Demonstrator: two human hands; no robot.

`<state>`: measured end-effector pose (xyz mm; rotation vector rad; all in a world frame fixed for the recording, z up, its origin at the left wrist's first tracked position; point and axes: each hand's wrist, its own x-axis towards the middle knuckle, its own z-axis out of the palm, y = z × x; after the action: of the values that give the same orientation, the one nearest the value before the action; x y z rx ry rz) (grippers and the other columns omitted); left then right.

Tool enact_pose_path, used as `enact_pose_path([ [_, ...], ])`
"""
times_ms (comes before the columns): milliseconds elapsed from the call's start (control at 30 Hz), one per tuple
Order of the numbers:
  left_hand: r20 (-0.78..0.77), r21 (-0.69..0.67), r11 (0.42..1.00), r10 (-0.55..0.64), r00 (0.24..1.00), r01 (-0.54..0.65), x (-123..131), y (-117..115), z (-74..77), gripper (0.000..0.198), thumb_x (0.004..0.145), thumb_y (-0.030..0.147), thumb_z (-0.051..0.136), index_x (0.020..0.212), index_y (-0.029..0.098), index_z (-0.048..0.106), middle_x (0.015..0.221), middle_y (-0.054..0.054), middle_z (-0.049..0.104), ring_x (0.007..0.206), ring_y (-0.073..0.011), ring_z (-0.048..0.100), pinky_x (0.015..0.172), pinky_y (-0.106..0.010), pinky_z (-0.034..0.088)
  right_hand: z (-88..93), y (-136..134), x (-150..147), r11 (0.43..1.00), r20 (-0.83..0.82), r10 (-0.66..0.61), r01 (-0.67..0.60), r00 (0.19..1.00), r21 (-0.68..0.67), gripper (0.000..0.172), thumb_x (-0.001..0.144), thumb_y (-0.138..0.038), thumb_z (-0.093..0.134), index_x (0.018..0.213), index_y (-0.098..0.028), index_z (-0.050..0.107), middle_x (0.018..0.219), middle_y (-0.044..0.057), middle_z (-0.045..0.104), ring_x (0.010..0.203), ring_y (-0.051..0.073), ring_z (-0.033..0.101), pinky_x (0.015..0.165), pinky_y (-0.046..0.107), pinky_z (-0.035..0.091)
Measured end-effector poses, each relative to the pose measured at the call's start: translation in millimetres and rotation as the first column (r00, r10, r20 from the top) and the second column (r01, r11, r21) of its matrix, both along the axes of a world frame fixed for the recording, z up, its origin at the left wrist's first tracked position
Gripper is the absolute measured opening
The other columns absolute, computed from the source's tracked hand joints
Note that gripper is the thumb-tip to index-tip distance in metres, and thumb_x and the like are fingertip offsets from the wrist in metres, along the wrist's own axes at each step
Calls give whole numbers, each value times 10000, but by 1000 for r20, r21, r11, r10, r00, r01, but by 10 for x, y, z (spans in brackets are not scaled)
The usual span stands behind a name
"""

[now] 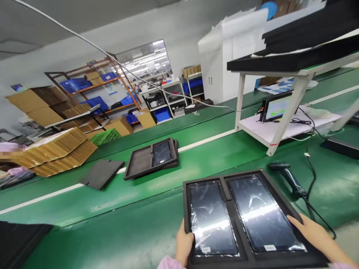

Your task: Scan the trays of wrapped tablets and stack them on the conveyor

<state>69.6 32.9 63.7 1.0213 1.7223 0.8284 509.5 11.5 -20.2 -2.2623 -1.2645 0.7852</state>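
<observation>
While the head camera looked forward and down, a black foam tray (249, 254) lay at the near edge of the green desk (126, 231), gripped from both sides. The left hand (183, 244) clasped the tray's left rim, thumb lying on top beside the left screen (211, 218), fingers hidden beneath. The right hand (311, 231) held the tray's right rim, its fingers stretched flat along the edge just beside the right screen (260, 213). Both screens sat in their own compartments, side by side, each wrapped in a glossy film that caught the ceiling lights, each with a small white label near its lower end.

Just beyond the tray's far right corner a black barcode scanner (288, 177) rested on the desk, its cable trailing toward the near right. Farther along the green surface lay a second tray stack (153, 157) with one dark screen in its right compartment and the left one bare. Left of it a flat black foam sheet (102, 173) lay apart on the desk. Behind that, stacks of brown cardboard dividers (60, 151) stood tilted. To the right a white shelf stand (280, 127) carried a small lit monitor (276, 106) on its lower level and black foam sheets on top. Blue bins (97, 102) filled the orange racks by the far wall.
</observation>
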Motion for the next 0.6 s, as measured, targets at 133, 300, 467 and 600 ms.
enact_pose_path([
  [133, -172, 20, 999, 40, 984, -37, 88, 102, 255, 595, 468, 42, 427, 999, 137, 679, 719, -13, 675, 785, -215, 614, 754, -259, 447, 382, 96, -50, 991, 31, 40, -36, 999, -128, 414, 738, -497, 368, 853, -194, 625, 844, 161, 691, 865, 367, 653, 759, 425, 502],
  [300, -191, 30, 997, 75, 979, -70, 45, 353, 345, 611, 501, 45, 445, 1056, 170, 667, 680, 22, 627, 755, -186, 574, 720, -241, 422, 620, 460, -71, 997, 89, 50, -44, 995, -63, 372, 787, -454, 425, 891, -167, 637, 852, 164, 690, 862, 364, 644, 745, 422, 487],
  [467, -47, -56, 994, 94, 994, -96, 30, 449, 204, 532, 483, 149, 497, 992, 167, 651, 639, 34, 591, 593, -146, 501, 572, -231, 395, 471, 505, -112, 999, 13, 46, -46, 999, -4, 415, 816, -383, 440, 1146, -184, 591, 1019, 107, 692, 953, 289, 640, 835, 375, 486],
  [600, 72, -168, 979, 126, 989, -113, 52, 326, 84, 332, 462, 304, 531, 756, 159, 586, 575, 26, 534, 525, -140, 461, 491, -243, 369, 460, 403, -139, 999, -159, 28, -21, 987, 44, 625, 740, -360, 551, 1319, -148, 450, 1238, 99, 602, 1092, 250, 589, 913, 335, 475],
])
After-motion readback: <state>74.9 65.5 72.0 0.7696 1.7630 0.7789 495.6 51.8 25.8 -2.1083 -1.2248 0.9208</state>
